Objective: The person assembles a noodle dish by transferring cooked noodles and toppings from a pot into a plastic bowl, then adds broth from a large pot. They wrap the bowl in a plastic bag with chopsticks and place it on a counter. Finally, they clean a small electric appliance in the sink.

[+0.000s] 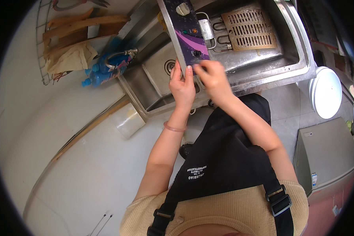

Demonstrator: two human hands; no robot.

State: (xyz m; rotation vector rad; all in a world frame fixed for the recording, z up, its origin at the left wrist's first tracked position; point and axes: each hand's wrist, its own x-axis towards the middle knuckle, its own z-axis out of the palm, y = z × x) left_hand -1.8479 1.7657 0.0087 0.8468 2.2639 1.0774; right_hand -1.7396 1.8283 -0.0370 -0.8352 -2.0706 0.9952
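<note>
My left hand (183,85) grips the near end of a metal control panel (187,32) with a purple face, a dial and small indicator lights. At the same end my right hand (214,77) is bent against the panel's face; its fingers are blurred, and whether they hold something small cannot be told. The panel belongs to an electric heating unit, whose looped heating elements (222,34) and rusty slotted metal plate (249,29) lie over the right basin of a stainless steel sink.
The left sink basin (156,70) has a drain. Blue plastic bottles (101,72) stand beside the faucet (129,53). A wire rack (41,41) holds wooden boards and a cloth. White round lids or buckets (327,93) and a grey refrigerator (327,150) are at right.
</note>
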